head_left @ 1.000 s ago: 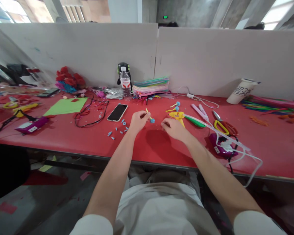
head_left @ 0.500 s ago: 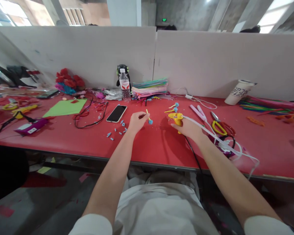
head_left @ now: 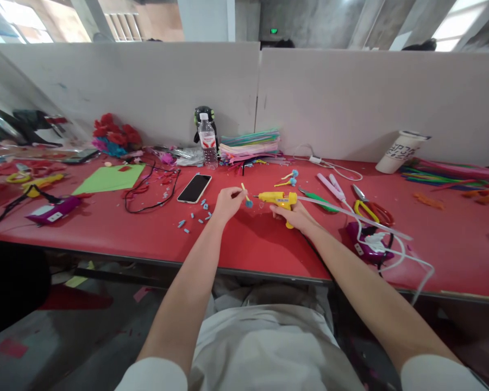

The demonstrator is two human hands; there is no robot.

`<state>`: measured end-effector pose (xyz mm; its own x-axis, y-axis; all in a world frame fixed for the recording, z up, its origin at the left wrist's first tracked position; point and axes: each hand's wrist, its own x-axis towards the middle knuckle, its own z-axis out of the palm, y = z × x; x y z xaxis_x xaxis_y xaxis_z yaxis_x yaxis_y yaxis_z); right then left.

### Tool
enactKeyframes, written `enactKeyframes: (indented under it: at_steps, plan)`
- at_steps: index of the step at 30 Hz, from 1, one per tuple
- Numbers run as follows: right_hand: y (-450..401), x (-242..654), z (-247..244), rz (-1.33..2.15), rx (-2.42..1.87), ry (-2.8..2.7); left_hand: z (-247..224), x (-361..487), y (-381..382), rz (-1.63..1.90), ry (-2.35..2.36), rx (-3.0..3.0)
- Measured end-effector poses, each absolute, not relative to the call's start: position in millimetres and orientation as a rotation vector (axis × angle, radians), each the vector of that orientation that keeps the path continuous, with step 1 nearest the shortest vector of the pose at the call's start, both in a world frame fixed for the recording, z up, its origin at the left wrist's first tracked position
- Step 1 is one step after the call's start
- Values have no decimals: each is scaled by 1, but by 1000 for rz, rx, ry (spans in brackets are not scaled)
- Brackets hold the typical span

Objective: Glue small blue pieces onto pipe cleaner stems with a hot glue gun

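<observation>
My left hand [head_left: 230, 202] pinches a short yellow stem with a small blue fluffy tip [head_left: 249, 204], held just above the red tabletop. Wrapped round the handle of a yellow hot glue gun [head_left: 277, 199] is my right hand [head_left: 295, 215]. The gun's nozzle points left, close to the blue tip; whether they touch I cannot tell. A long clear glue stick [head_left: 350, 215] sticks out of its rear. Beyond the gun lie finished-looking yellow stems with blue tips [head_left: 292, 179]. Small blue cut pieces [head_left: 182, 223] are scattered left of my left hand.
A black phone [head_left: 194, 188] and a water bottle [head_left: 207, 142] stand left of centre. Pipe cleaners [head_left: 250, 146] are piled at the partition. Green-handled tweezers [head_left: 320, 202], a pink tool [head_left: 331, 187], scissors [head_left: 367, 211], a purple power strip [head_left: 362, 245] and a paper cup [head_left: 399, 153] occupy the right.
My right hand has brought the glue gun leftward and turned its nozzle toward the blue-tipped stem. The green-handled tweezers and power strip are less covered. My left hand has stayed nearly still.
</observation>
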<state>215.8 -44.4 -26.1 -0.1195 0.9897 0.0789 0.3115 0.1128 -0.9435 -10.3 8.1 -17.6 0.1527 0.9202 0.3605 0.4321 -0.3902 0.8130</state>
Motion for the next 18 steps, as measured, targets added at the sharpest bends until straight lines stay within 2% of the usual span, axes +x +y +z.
enactKeyframes:
  at_steps: [18]
  plan:
    - [-51,210,-23,1033,-1323,-1721,-16,-10,5,1167,1289,1906]
